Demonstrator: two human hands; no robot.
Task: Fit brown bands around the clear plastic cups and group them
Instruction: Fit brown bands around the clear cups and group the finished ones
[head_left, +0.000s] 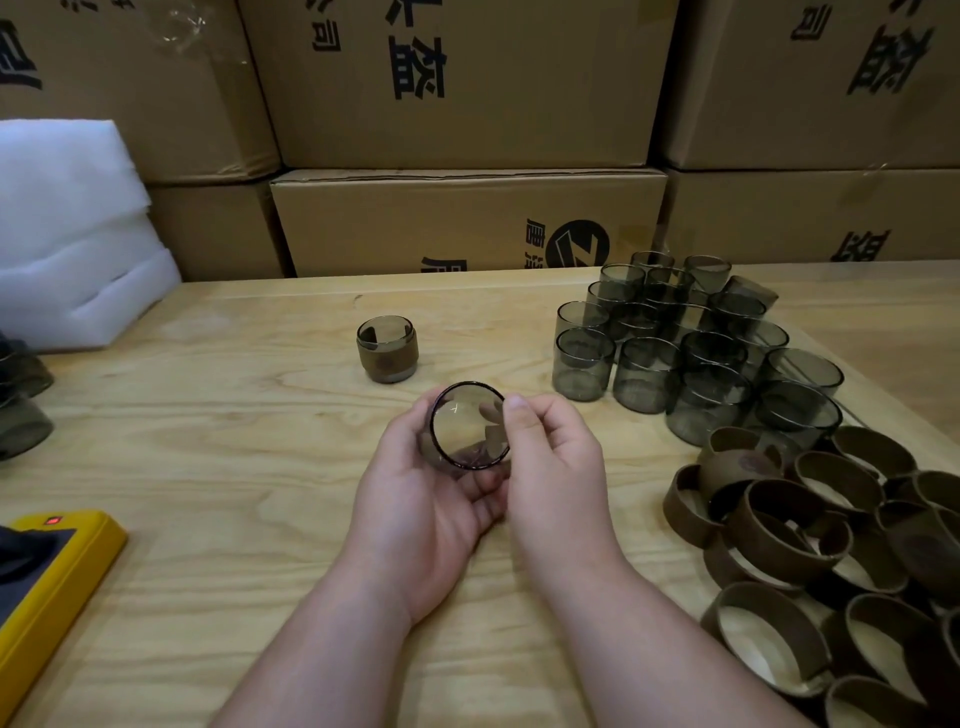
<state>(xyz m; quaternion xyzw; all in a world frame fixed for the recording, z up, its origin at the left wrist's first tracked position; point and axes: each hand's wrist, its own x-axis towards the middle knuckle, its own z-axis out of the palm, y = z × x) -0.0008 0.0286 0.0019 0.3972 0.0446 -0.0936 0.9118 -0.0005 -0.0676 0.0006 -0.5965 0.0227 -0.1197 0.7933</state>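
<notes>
1. A clear cup (470, 426) is held above the middle of the counter (234, 415), tipped so its open rim faces the camera.
2. The left hand (426, 499) cradles the cup from below and behind, fingers curled closed around its wall.
3. The right hand (550, 457) grips the cup's right side, thumb pressed on the rim and fingers wrapped behind.
4. Something dark shows through the cup's wall near the bottom; it may be a band, but the glare makes it hard to tell.
5. Just beyond the hands, one cup already wearing a brown band (387, 349) stands upright on the counter, alone.
6. To the right, a cluster of bare cups (696, 343) stands close together, some stacked on others.
7. Nearer on the right, a heap of loose brown bands (831, 545) lies touching and overlapping, just beside the bare cups.
8. At the left edge, more cups (21, 400) are partly cut off by the frame.
9. A yellow device (57, 577) with a small red light sits at the near left corner.
10. White foam (72, 228) rests at the far left.
11. Cardboard boxes (467, 130) with black print are stacked behind the counter.
</notes>
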